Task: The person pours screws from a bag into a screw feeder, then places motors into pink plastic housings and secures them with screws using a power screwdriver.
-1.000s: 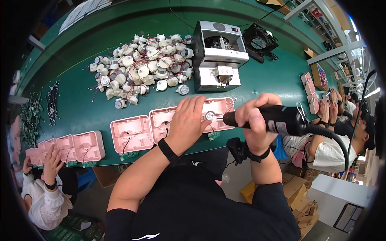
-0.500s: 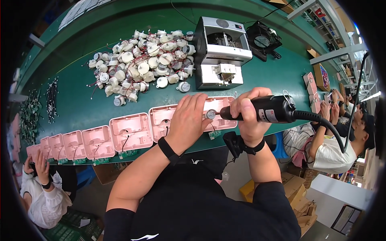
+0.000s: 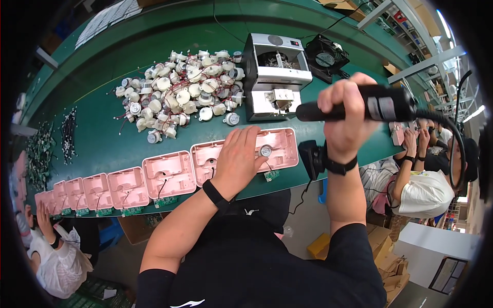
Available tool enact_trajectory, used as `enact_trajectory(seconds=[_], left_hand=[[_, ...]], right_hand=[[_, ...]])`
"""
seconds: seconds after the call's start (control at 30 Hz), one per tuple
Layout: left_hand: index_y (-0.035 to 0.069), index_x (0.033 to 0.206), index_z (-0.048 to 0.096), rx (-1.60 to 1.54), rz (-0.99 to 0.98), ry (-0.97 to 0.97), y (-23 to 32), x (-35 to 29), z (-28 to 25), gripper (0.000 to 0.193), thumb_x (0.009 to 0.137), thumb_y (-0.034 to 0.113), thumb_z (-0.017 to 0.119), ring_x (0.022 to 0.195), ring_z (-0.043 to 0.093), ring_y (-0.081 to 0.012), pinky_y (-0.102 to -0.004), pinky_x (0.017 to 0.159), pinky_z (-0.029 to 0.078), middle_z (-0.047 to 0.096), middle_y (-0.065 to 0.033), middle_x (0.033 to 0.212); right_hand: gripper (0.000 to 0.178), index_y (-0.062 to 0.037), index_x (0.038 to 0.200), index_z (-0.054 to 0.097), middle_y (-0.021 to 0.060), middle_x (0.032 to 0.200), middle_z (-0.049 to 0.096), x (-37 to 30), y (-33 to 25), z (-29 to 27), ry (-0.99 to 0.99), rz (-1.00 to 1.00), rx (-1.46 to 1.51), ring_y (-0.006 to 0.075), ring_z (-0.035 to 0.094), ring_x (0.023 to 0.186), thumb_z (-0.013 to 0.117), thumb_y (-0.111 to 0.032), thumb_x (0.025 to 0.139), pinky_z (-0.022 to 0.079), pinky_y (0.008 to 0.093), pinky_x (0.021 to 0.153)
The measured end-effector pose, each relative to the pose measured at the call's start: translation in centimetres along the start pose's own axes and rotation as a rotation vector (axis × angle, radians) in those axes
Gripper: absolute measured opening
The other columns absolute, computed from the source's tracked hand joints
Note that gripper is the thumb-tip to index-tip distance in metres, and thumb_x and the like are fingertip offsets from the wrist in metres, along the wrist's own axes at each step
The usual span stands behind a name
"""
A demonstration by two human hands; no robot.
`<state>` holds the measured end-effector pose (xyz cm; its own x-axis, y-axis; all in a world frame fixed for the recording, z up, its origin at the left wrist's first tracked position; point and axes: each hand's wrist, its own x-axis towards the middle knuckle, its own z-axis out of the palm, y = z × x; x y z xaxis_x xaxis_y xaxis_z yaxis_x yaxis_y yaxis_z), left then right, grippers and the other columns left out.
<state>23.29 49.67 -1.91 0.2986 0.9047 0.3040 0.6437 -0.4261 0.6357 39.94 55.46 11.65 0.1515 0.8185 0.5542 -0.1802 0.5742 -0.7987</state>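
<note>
My left hand (image 3: pixel 235 158) lies with stretched fingers across a pink plastic housing (image 3: pixel 287 154), its thumb beside a round silver-and-white motor (image 3: pixel 265 151) seated in that housing. A small green circuit board (image 3: pixel 271 176) hangs at the housing's near edge. Wrapped round a black electric screwdriver (image 3: pixel 390 104), my right hand (image 3: pixel 345 113) is raised to the right of the housing. The screwdriver's tip end points left, in front of the screw feeder machine (image 3: pixel 280 77), apart from the motor. Its thick cable curves off to the right.
More pink housings (image 3: pixel 127 187) with circuit boards run leftward along the bench edge. Behind them lies a pile of white motors (image 3: pixel 185 87) with red wires. A black fan (image 3: pixel 327 54) stands beside the feeder. Co-workers sit at both sides; one wears a white shirt (image 3: pixel 423 182).
My right hand has lifted the screwdriver off the motor, up and to the right. The left hand stays on the housing, and the motor remains inside it.
</note>
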Motion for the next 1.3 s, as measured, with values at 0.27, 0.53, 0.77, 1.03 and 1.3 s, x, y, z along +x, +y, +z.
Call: enact_trajectory(seconds=[0.27,0.53,0.77,1.03,1.3], left_hand=[[-0.002,0.126,0.046,-0.014,0.004,-0.008,0.1,0.0,-0.2,0.066,0.072,0.016,0.081,0.116,0.053,-0.0339,-0.0425,0.108,0.037,0.058,-0.0176,0.118],[-0.002,0.126,0.045,0.008,0.016,0.027,0.0,-0.1,0.0,0.068,0.072,0.016,0.081,0.114,0.054,-0.0338,-0.0434,0.107,0.038,0.058,-0.0174,0.117],[-0.002,0.126,0.044,-0.026,0.015,0.025,-0.5,0.0,0.7,0.07,0.071,0.016,0.082,0.114,0.055,-0.0331,-0.0435,0.106,0.038,0.058,-0.0168,0.117],[-0.002,0.125,0.045,-0.042,0.028,0.058,-0.6,-0.1,0.8,0.068,0.071,0.015,0.082,0.112,0.055,-0.0331,-0.0437,0.105,0.039,0.059,-0.0167,0.117],[0.0,0.124,0.047,-0.069,0.082,0.14,-1.0,0.0,1.0,0.062,0.073,0.015,0.079,0.105,0.058,-0.0386,-0.048,0.095,0.044,0.06,-0.018,0.115]], right_hand=[[0.015,-0.0006,0.103,0.05,0.0066,0.07,0.051,1.7,2.4,0.2,-0.006,0.049,-0.161,0.017,0.049,0.053,0.057,-0.006,0.092,0.046,0.0328,0.054],[0.019,-0.0027,0.105,0.044,0.0089,0.072,0.054,-4.2,-0.9,1.8,-0.129,0.234,0.083,0.0153,0.05,0.054,0.057,-0.007,0.091,0.046,0.0316,0.055],[0.023,-0.0026,0.106,0.042,0.0096,0.073,0.056,-7.0,1.8,1.3,-0.272,0.198,-0.116,0.0149,0.052,0.056,0.058,-0.002,0.09,0.048,0.0306,0.056],[0.023,-0.0024,0.105,0.041,0.0103,0.073,0.057,-7.8,3.2,1.1,-0.232,0.241,-0.097,0.0148,0.053,0.057,0.058,0.0,0.089,0.049,0.0301,0.057],[0.018,-0.0016,0.102,0.043,0.0101,0.073,0.056,-8.0,3.8,1.3,-0.252,0.212,-0.129,0.015,0.053,0.056,0.056,0.0,0.09,0.049,0.0309,0.055]])
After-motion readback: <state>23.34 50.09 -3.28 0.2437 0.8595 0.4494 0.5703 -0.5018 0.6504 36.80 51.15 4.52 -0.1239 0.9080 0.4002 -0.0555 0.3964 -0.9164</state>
